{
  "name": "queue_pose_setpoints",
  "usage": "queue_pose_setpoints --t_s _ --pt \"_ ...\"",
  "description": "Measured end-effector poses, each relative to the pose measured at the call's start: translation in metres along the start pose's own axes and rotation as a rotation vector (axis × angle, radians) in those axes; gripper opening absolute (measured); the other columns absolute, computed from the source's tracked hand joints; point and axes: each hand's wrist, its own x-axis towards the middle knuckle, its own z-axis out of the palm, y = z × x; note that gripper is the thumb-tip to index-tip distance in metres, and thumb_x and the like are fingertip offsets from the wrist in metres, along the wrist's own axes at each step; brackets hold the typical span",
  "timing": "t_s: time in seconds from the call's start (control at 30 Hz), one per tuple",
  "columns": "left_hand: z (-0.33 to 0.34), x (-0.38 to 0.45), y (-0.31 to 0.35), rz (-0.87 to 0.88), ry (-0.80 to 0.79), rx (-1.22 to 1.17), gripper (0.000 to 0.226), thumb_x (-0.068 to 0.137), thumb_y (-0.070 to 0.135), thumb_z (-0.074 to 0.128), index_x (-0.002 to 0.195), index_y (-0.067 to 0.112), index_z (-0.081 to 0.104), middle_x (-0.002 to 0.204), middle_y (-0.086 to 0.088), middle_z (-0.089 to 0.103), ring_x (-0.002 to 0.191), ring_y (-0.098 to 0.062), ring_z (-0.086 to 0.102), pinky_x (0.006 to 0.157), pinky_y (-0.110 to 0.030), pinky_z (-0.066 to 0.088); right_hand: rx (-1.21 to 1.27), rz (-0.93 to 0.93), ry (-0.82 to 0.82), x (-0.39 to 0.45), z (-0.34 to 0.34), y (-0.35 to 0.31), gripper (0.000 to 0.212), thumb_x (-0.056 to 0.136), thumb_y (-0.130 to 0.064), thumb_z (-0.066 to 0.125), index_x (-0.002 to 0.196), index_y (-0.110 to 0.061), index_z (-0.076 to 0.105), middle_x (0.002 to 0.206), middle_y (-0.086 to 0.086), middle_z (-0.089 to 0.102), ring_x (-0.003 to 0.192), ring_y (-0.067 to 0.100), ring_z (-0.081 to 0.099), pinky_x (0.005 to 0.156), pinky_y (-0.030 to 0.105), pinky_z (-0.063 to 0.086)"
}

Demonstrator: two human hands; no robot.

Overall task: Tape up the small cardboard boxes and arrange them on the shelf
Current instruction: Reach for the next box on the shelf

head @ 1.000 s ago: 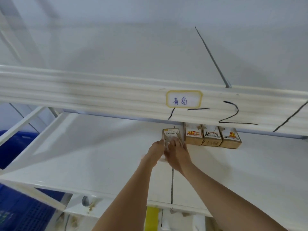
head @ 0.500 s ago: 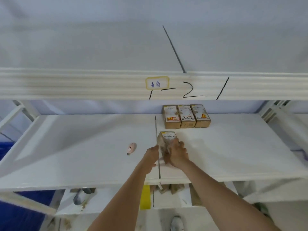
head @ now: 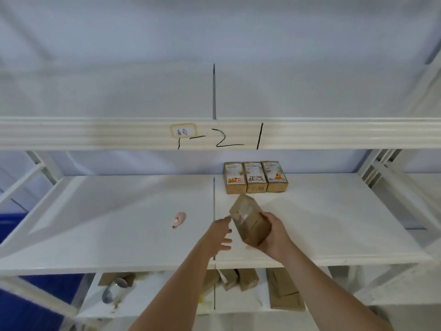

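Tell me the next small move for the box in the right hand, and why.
Probably carry it back and set it down at the left end of the row of three boxes. The right hand holds the box tilted above the shelf, the left hand is open beside it, and bare shelf shows left of the row.
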Motion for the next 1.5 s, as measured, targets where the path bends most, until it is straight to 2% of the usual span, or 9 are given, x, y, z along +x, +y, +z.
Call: queue_pose_setpoints --t_s 0.23,0.43,0.57,0.83,0.93,1.13,1.33,1.43,1.5 --pt "0.029 0.007 0.005 0.009 -0.046 0.019 0.039 0.101 0.045 0.056 0.125 0.014 0.053 0.124 -0.011 0.064 0.106 -0.034 0.068 0.095 -0.047 0.057 0.043 0.055 -0.045 -0.007 -0.016 -0.012 0.047 0.093 -0.035 0.050 0.126 -0.005 0.064 0.121 0.026 0.069 0.118 0.042 0.062 0.094 0.053 0.055" --pt "0.040 0.013 0.001 0.086 0.072 0.097 0.036 0.100 0.025 0.062 0.133 0.012 0.054 0.115 -0.007 0.067 0.103 -0.029 0.067 0.092 -0.045 0.059 -0.430 0.001 0.145 -0.005 -0.022 -0.014 0.034 0.104 -0.030 0.038 0.120 -0.015 0.064 0.107 0.012 0.072 0.103 0.030 0.069 0.083 0.042 0.061" --pt "0.044 0.019 -0.007 0.081 0.138 0.090 0.038 0.104 0.018 0.056 0.141 0.011 0.050 0.123 -0.015 0.066 0.106 -0.035 0.068 0.092 -0.044 0.057 -0.655 -0.018 0.234 0.003 -0.014 -0.016 0.045 0.107 -0.052 0.030 0.125 -0.019 0.055 0.114 0.006 0.069 0.101 0.025 0.067 0.075 0.035 0.058" --pt "0.047 0.033 -0.020 0.061 0.204 0.128 0.041 0.099 0.006 0.060 0.138 0.015 0.054 0.114 -0.016 0.069 0.094 -0.032 0.068 0.092 -0.044 0.057 -1.029 -0.035 0.266 0.021 -0.034 -0.005 0.056 0.098 -0.054 0.056 0.132 -0.009 0.057 0.127 0.007 0.064 0.111 0.025 0.061 0.095 0.037 0.051" --pt "0.048 0.036 -0.021 0.070 0.227 0.173 0.043 0.098 0.002 0.059 0.140 0.011 0.053 0.118 -0.019 0.069 0.100 -0.034 0.070 0.091 -0.044 0.059 -1.113 -0.084 0.313 0.017 -0.030 -0.004 0.068 0.099 -0.051 0.055 0.149 -0.008 0.039 0.147 0.013 0.051 0.131 0.033 0.051 0.107 0.042 0.044" --pt "0.052 0.041 -0.018 0.073 0.232 0.259 0.050 0.098 -0.001 0.053 0.146 0.011 0.049 0.126 -0.017 0.065 0.109 -0.032 0.066 0.094 -0.043 0.058 -1.291 -0.129 0.381 0.020 -0.024 -0.003 0.046 0.104 -0.042 0.050 0.130 -0.004 0.050 0.129 0.016 0.061 0.116 0.034 0.059 0.081 0.032 0.043" --pt "0.032 0.029 -0.009 0.061 0.171 0.267 0.038 0.104 0.001 0.043 0.139 0.009 0.055 0.128 -0.014 0.065 0.096 -0.029 0.066 0.087 -0.036 0.056 -1.331 -0.052 0.464 0.017 -0.019 -0.005 0.050 0.100 -0.045 0.056 0.129 -0.005 0.048 0.127 0.015 0.058 0.106 0.030 0.054 0.091 0.040 0.048" --pt "0.006 0.020 -0.004 0.082 0.215 0.214 0.025 0.103 0.006 0.049 0.122 0.006 0.066 0.114 -0.013 0.069 0.090 -0.027 0.069 0.074 -0.032 0.056 -1.466 -0.474 0.723 0.008 -0.008 0.008 0.050 0.093 -0.037 0.070 0.126 -0.006 0.049 0.121 0.016 0.053 0.109 0.032 0.053 0.094 0.041 0.044" --pt "-0.015 0.011 -0.006 0.078 0.244 0.141 0.023 0.102 0.010 0.049 0.114 0.006 0.068 0.100 -0.010 0.072 0.078 -0.023 0.066 0.071 -0.032 0.055 -1.385 -0.720 0.638 0.001 0.006 0.020 0.031 0.093 -0.021 0.069 0.116 -0.008 0.054 0.108 0.009 0.057 0.096 0.025 0.056 0.083 0.032 0.047"
